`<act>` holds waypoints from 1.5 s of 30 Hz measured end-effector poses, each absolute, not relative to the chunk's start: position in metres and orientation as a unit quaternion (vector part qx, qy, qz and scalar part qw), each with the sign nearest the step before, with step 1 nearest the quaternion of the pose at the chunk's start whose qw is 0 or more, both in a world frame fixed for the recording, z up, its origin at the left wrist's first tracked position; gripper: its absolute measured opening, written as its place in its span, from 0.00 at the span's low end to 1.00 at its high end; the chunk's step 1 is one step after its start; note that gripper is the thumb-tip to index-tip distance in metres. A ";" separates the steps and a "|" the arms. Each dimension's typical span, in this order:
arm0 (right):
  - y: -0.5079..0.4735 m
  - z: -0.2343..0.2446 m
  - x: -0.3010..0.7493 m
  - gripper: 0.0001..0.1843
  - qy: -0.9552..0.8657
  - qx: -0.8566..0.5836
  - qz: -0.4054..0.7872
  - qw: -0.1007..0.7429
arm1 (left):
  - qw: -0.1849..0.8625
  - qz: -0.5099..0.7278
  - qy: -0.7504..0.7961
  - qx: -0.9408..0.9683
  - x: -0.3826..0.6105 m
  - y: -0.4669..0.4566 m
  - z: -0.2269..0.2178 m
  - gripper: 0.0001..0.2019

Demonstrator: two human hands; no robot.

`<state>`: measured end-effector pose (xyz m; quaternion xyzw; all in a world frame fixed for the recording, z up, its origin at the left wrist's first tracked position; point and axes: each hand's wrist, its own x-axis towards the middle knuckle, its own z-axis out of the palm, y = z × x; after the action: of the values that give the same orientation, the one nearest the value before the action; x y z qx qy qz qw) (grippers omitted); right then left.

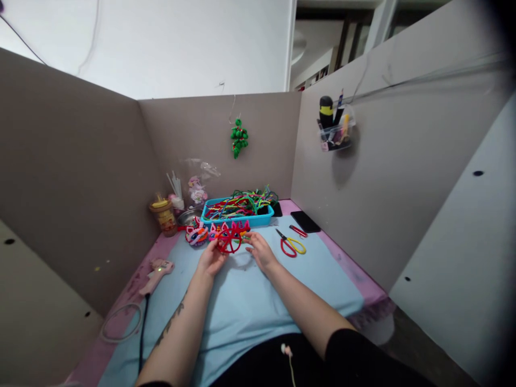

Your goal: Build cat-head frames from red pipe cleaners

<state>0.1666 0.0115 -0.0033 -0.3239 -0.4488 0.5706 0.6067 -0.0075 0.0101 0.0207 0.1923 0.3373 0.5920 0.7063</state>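
Observation:
My left hand (213, 259) is closed on a red wheel-like frame (230, 239), which looks bent from fuzzy pipe cleaners with spokes meeting in the middle. It is held up above the blue cloth. On the frame's right side is my right hand (261, 251), thumb and fingers apart; whether the fingertips touch the frame I cannot tell. Just behind the frame, partly hidden by it, sit several colourful pipe-cleaner figures (196, 235) in pink, orange and purple. Beyond them stands a blue basket (258, 221) full of loose pipe cleaners (242, 204).
Right of my hands lie red-and-yellow scissors (292, 246), a small red-handled tool (298, 231) and a black phone (305, 221). A pink glue gun (157, 275) with a cable rests at left, below a brown cup (164, 217). Partition walls enclose the table; a clear box (335, 137) hangs right.

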 end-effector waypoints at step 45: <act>-0.018 0.007 0.163 0.04 -0.722 -0.391 0.002 0.571 | 0.299 0.532 0.441 0.658 0.010 -0.017 0.027 0.10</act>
<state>0.1628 -0.0179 0.0066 -0.3912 -0.7221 0.0016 0.5705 0.0095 -0.0168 0.0271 0.6579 0.4410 0.5320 0.2993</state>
